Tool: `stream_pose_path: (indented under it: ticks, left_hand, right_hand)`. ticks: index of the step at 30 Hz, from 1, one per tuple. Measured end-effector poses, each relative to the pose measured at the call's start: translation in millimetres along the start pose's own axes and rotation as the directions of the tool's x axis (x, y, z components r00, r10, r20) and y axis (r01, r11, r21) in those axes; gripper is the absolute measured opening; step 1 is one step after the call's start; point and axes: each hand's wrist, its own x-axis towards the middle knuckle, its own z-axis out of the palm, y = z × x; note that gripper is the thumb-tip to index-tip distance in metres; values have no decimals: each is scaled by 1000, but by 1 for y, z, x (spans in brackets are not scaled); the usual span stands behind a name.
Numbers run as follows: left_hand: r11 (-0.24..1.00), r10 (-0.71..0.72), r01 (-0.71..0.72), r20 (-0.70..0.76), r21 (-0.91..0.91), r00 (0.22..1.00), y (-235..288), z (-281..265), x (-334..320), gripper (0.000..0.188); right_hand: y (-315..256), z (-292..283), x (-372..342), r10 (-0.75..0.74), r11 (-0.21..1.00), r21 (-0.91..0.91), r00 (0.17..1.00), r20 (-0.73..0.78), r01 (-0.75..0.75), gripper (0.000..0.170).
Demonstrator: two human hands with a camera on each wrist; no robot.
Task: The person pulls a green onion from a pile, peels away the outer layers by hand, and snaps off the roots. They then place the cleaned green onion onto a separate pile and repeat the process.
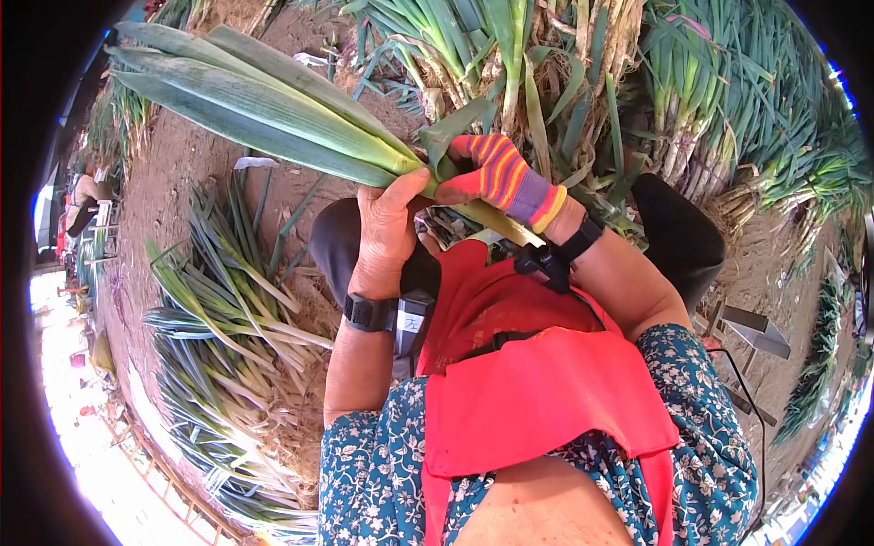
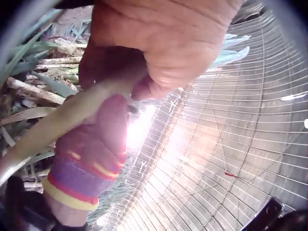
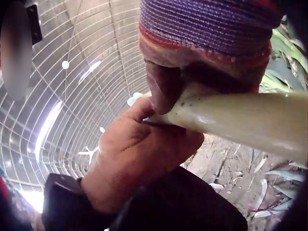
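Note:
A big leek (image 1: 282, 114) lies slantwise before my chest, its broad green leaves fanned to the upper left. My bare left hand (image 1: 387, 223) grips it where the leaves meet the stem, thumb on top. Right beside it, my right hand (image 1: 505, 177), in a striped knit glove, holds the same stem. A loose-looking green leaf (image 1: 452, 127) bends up near the gloved fingers. The pale stem (image 3: 250, 120) runs out past the glove in the right wrist view. In the left wrist view, thumb and fingers of both hands meet closely around the stem.
Leeks in a pile (image 1: 228, 337) lie on the dirt ground to the left. Upright bunches (image 1: 710, 91) stand at the upper right, with more leeks (image 1: 455, 45) and dry leaves in front. A metal stand (image 1: 756, 332) is by the right knee.

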Motion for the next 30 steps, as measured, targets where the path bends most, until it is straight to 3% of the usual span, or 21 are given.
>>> stream_pose_path:
  ticks: [2,3,4,5,6,8,9,10,12,14,15,17,18,19,20,21,23,24,25,26,30]
  left_hand:
    - [1000,6,-7,-34,-19,999,-4,3,2,27]
    - [1000,-22,24,-96,17,995,-6,4,4,27]
    - [997,-49,58,-160,52,986,-8,5,5,27]
    - [997,-50,58,-159,50,986,-8,6,6,27]
    - [998,-15,24,-155,61,988,-8,6,8,27]
    - [996,52,-39,-159,86,986,-6,4,8,28]
    - [990,-2,33,-226,136,974,-1,6,12,19]
    - [990,6,28,-240,135,971,0,1,14,19]
    - [996,45,-20,-318,83,947,5,-11,18,19]
    - [994,100,-80,-318,73,943,16,-23,18,17]
    - [994,109,-98,-326,51,939,25,-25,16,17]
    - [991,126,-134,-321,-3,939,37,-37,16,20]
    - [990,130,-138,-321,-2,938,41,-39,14,20]
    - [988,134,-150,-331,-24,934,46,-39,12,20]
    - [986,136,-162,-342,-48,930,49,-38,10,21]
    - [984,139,-166,-313,-62,940,48,-39,9,21]
    - [982,155,-179,-269,-64,950,42,-35,5,23]
    - [979,170,-191,-233,-72,958,39,-31,3,26]
    - [978,146,-176,-241,-109,960,36,-26,0,25]
    - [977,149,-180,-239,-113,959,33,-21,-3,25]
    - [976,135,-171,-245,-131,960,17,-7,-9,21]
  right_hand:
    - [-2,4,0,22,1000,-20,1000,-18,-22,28]
    - [1,10,1,-129,948,-300,991,-44,110,26]
    - [2,14,0,-275,803,-555,961,-23,216,25]
    - [-3,20,-5,-430,748,-541,902,45,384,20]
    - [-5,25,-10,-464,750,-504,884,61,428,18]
    - [-19,18,-21,-317,875,-375,948,38,307,20]
    - [-23,10,-27,-357,899,-262,934,23,350,25]
    - [-31,6,-39,-273,918,-298,962,4,262,29]
    - [-59,-2,-64,-106,991,-69,991,84,112,32]
    - [-43,-31,-74,39,982,-187,997,70,-26,35]
    - [6,-68,-76,-247,746,-601,958,147,285,36]
    - [67,-98,-78,-145,238,-969,989,32,67,39]
    - [68,-97,-77,123,81,-936,935,-333,-344,40]
    - [68,-95,-74,114,82,-935,936,-334,-344,40]
    - [62,-85,-69,-154,249,-941,950,-273,-230,38]
    - [55,-70,-66,-411,378,-923,880,-238,-74,37]
    - [27,-33,-46,-637,389,-892,767,-82,228,39]
    - [11,-14,-41,-683,416,-851,727,-62,319,42]
    - [-8,-1,-37,-615,454,-833,788,-37,316,43]
    - [-15,9,-31,-623,456,-825,781,-28,334,45]
    - [-6,28,-9,-700,330,-874,714,26,356,41]
